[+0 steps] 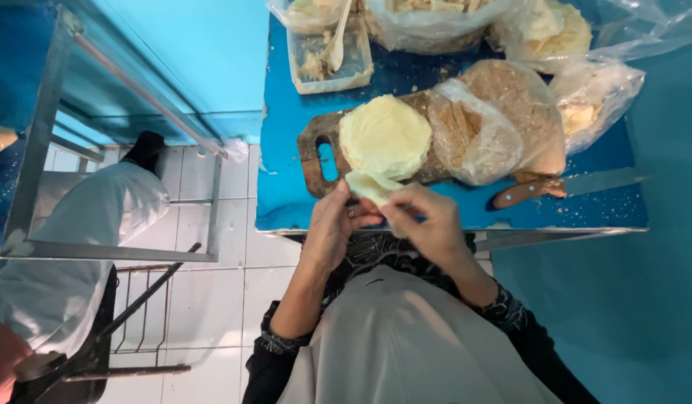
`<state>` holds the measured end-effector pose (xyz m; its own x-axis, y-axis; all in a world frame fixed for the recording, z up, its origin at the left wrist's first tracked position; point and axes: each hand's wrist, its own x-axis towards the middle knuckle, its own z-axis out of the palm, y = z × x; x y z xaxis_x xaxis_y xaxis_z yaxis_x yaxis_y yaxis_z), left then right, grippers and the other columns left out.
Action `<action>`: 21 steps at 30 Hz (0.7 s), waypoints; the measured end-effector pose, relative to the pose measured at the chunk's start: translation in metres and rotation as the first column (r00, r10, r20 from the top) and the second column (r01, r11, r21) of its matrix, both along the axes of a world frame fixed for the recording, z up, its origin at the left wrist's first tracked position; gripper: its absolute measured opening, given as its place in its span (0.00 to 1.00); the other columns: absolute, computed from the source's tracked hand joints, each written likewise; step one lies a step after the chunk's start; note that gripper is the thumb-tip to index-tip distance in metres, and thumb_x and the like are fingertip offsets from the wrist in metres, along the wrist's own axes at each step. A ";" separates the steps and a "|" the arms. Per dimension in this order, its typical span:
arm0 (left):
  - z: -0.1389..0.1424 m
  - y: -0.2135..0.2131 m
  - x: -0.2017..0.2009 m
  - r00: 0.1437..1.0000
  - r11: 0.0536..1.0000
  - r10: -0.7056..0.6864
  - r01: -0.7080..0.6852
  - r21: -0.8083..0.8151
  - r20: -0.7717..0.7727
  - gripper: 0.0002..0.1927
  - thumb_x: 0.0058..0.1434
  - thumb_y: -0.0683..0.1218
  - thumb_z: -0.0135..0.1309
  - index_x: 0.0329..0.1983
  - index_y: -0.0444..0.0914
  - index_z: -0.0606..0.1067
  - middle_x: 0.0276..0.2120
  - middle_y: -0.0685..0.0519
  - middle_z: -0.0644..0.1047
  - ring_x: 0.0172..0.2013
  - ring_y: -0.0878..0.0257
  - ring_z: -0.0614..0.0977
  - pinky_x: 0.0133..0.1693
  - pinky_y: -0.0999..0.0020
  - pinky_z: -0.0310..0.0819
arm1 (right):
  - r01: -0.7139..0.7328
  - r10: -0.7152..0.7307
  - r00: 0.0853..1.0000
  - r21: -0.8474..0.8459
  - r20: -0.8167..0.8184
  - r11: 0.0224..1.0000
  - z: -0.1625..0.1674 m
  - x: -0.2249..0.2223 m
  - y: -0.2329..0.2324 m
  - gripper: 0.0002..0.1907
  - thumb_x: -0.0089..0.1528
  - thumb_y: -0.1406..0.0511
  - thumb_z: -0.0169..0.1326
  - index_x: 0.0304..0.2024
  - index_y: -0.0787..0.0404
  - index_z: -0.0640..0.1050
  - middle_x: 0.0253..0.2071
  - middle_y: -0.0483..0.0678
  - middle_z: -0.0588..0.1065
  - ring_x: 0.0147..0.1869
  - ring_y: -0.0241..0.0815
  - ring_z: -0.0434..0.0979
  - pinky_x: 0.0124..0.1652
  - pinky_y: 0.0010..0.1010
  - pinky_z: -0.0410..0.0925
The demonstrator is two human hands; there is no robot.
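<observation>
Pinching a pale wrapper, both hands overhang the table edge.

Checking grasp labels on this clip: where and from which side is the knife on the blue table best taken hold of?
Probably by the brown wooden handle of the knife, coming from the near table edge by the right hand. The handle end lies bare and points toward the person, while the blade runs right and its upper side is crowded by a plastic bag.
</observation>
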<state>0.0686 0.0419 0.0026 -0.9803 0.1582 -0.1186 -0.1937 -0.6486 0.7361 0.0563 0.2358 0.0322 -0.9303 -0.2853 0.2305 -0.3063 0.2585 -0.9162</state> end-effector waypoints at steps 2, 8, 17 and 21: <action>0.005 -0.002 0.002 0.998 1.000 -0.024 0.025 0.004 -0.060 0.25 0.77 0.56 0.42 0.53 0.29 0.75 0.48 0.44 0.77 0.45 0.55 0.85 0.45 0.65 0.80 | 0.006 0.089 0.964 -0.353 0.252 0.935 -0.013 -0.016 0.009 0.06 0.67 0.69 0.61 0.45 0.67 0.80 0.40 0.46 0.80 0.41 0.32 0.78 0.40 0.26 0.72; 0.017 0.016 0.020 0.889 0.898 0.161 -0.312 -0.310 -0.429 0.06 0.66 0.36 0.59 0.44 0.32 0.74 0.61 0.46 0.72 0.52 0.63 0.80 0.51 0.68 0.82 | 0.101 0.318 0.797 -0.633 0.513 0.768 -0.031 -0.021 0.020 0.08 0.63 0.72 0.57 0.45 0.68 0.80 0.41 0.48 0.81 0.42 0.37 0.83 0.42 0.29 0.76; 0.040 0.021 0.029 0.823 0.674 0.145 -0.489 -0.554 -0.549 0.09 0.63 0.37 0.63 0.44 0.29 0.77 0.60 0.44 0.73 0.46 0.63 0.86 0.42 0.74 0.87 | 0.045 0.173 0.925 -0.550 0.338 0.834 -0.041 -0.011 0.012 0.08 0.63 0.77 0.60 0.45 0.67 0.79 0.41 0.48 0.81 0.42 0.33 0.81 0.41 0.24 0.74; 0.049 0.020 0.028 0.807 0.597 0.125 -0.526 -0.605 -0.577 0.14 0.59 0.41 0.67 0.46 0.31 0.79 0.60 0.44 0.74 0.45 0.61 0.86 0.43 0.71 0.87 | 0.087 0.118 0.922 -0.496 0.369 0.864 -0.031 -0.012 0.010 0.07 0.63 0.76 0.60 0.45 0.68 0.80 0.40 0.47 0.81 0.40 0.31 0.80 0.40 0.23 0.73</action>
<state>0.0964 0.0617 0.0518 -0.9060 -0.1223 0.4052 0.3829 0.1714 0.9078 0.0440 0.2458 0.0013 -0.9696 -0.2439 -0.0203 0.0859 -0.2612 -0.9615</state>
